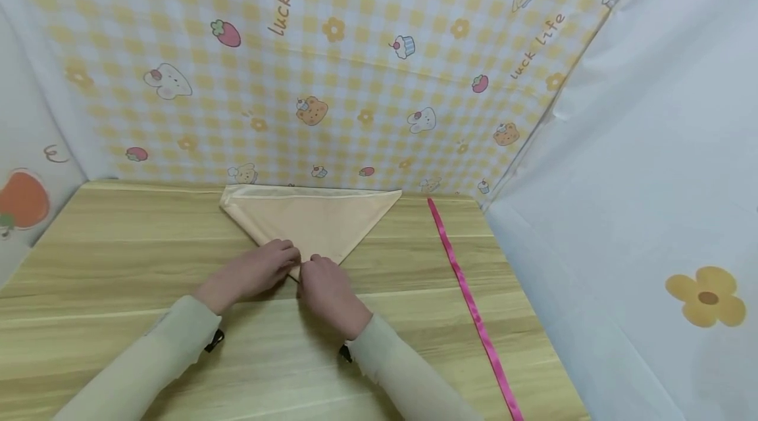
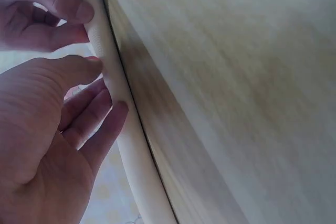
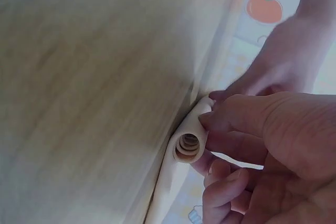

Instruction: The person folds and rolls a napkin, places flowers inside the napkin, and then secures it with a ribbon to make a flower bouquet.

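Note:
A beige cloth (image 1: 314, 220), folded into a triangle, lies on the wooden table with a point toward me. Its left slanting edge is rolled into a tube (image 2: 122, 95). My left hand (image 1: 264, 268) pinches this roll near the front point, thumb on one side and fingertips along the other. Right beside it, my right hand (image 1: 328, 291) grips the roll's near end between thumb and fingers. The right wrist view shows the spiral layers in the tube's open end (image 3: 188, 146). Along the far edge of the cloth runs a paler band (image 1: 308, 192).
A pink ribbon (image 1: 470, 302) stretches down the right side of the wooden table (image 1: 403, 289). Behind the table hangs a yellow checked curtain (image 1: 355, 72) with printed figures. White sheeting (image 1: 622, 177) closes off the right side.

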A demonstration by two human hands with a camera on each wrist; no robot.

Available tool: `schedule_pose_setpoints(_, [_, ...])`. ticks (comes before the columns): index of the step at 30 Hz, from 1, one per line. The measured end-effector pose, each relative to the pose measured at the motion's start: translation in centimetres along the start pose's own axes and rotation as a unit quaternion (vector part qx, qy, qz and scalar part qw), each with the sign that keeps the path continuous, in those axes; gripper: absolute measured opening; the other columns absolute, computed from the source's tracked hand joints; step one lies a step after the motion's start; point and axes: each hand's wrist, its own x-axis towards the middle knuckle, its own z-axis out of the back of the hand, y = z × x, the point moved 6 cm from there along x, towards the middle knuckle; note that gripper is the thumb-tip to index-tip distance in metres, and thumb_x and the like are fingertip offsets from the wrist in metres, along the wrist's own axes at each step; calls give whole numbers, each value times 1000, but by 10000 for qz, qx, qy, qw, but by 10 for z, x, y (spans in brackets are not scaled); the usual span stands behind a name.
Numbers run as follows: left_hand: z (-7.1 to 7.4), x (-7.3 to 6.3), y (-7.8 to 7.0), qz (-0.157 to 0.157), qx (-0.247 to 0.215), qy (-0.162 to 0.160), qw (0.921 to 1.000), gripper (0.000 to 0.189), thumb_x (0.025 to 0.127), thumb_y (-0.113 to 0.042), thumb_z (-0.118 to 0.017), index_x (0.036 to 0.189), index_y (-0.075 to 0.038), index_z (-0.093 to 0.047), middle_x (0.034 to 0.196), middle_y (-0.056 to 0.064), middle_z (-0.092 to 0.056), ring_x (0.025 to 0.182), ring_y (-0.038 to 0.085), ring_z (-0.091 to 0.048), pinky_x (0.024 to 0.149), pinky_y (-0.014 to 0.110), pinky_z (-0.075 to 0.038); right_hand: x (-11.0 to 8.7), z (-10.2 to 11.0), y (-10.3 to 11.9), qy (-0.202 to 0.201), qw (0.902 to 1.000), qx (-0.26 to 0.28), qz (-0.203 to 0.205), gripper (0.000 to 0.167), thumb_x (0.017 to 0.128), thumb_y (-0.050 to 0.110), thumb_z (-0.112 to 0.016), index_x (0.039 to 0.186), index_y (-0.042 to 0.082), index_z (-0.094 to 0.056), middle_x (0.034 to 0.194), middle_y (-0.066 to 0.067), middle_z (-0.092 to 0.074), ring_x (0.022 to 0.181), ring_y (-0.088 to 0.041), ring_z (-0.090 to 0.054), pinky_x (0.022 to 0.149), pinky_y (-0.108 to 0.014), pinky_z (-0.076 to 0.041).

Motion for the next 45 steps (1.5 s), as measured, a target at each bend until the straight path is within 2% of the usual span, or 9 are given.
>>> schedule_pose_setpoints(9, [-2,-1,4,-413,-43,-257,9988,16,96,1,-76,102,-14,-73,104,-2,-64,92,11,-60,80,30,-57,1,2,-8,300,9989,353,-45,25,99,18,-76,75,16,-68,80,2,-57,67,-12,-50,54,-25,-42])
schedule_pose_setpoints(14, [-3,4,11,-302,64,-173,9994,12,98,-6,-78,100,-17,-73,98,-6,-67,89,11,-61,80,33,-56,1,4,-11,137,9977,660,-105,14,101,19,-73,88,16,-67,81,3,-60,69,-12,-55,56,-26,-43])
schedule_pose_setpoints(18, [-1,9,14,-228,89,-28,9997,12,97,-6,-78,98,-17,-74,94,-7,-68,87,13,-62,80,36,-55,1,4,-12,-48,9984,546,-131,10,102,23,-73,98,17,-66,84,3,-62,72,-13,-60,55,-27,-44])
schedule_pose_setpoints(24, [0,13,11,-45,-101,270,9996,12,99,-7,-76,96,-19,-74,92,-8,-67,87,13,-62,80,37,-55,-1,1,-10,-51,9997,168,-170,14,101,23,-74,90,17,-67,82,2,-63,71,-15,-62,53,-29,-46])
schedule_pose_setpoints(29, [-2,8,6,148,-209,457,9986,14,101,-6,-72,104,-18,-77,97,-7,-68,91,13,-63,83,37,-56,-2,1,-12,204,9992,339,-102,18,96,19,-76,82,17,-65,75,5,-61,64,-11,-56,53,-28,-44])
schedule_pose_setpoints(33, [-1,-2,-3,-141,-133,160,9997,18,99,-2,-73,110,-15,-74,104,-2,-62,89,10,-56,79,30,-53,-4,3,-16,371,9966,733,-19,24,95,15,-74,74,18,-62,69,7,-55,59,-8,-48,51,-26,-40])
schedule_pose_setpoints(38, [-1,-5,-14,-691,302,-388,9964,18,93,0,-79,98,-15,-70,99,-4,-56,86,10,-51,73,26,-51,-5,5,-23,391,9928,1125,-75,32,95,12,-71,68,18,-55,70,6,-44,59,-9,-39,51,-25,-32])
schedule_pose_setpoints(42, [-3,-2,-16,-622,505,-389,9960,14,95,-4,-79,94,-16,-73,93,-6,-59,85,12,-54,74,28,-52,-6,3,-27,362,9918,1223,-87,22,100,15,-69,77,18,-71,80,4,-51,64,-10,-42,52,-26,-36])
schedule_pose_setpoints(45, [-4,1,-14,-492,524,-292,9970,11,96,-5,-79,97,-15,-75,94,-6,-63,84,12,-57,74,29,-54,-5,1,-29,354,9913,1252,-184,11,102,19,-70,95,17,-78,88,3,-60,67,-9,-49,55,-27,-41])
